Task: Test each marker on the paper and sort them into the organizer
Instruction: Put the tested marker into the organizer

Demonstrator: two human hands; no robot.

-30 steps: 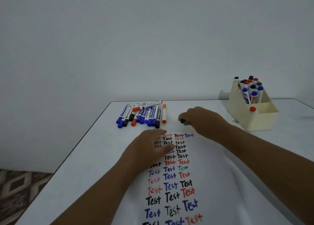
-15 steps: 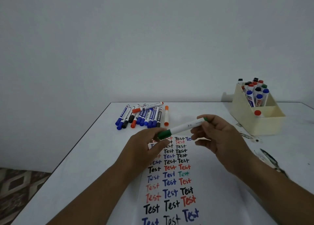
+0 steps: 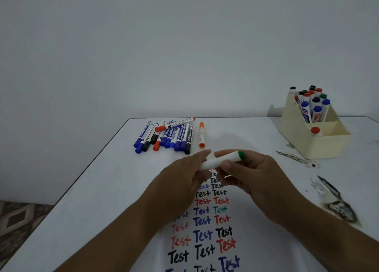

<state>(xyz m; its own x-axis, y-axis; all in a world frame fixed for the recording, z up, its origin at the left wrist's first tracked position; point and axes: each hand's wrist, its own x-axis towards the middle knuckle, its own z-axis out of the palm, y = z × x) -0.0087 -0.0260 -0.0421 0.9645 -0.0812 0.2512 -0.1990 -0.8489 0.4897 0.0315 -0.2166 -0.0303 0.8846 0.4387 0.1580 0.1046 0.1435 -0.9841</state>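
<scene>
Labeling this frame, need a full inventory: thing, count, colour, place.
Green marker: one, white barrel, green end, held over the paper.
Loose markers: a dozen or so; blue, black, red; far left in a pile.
Orange marker: one, beside the pile.
Paper: one, white, rows of "Test", table centre.
Organizer: one, cream, far right, holds markers.
Table: white, scuffed at right.
Left hand: grips marker's near end.
Right hand: holds barrel.
</scene>
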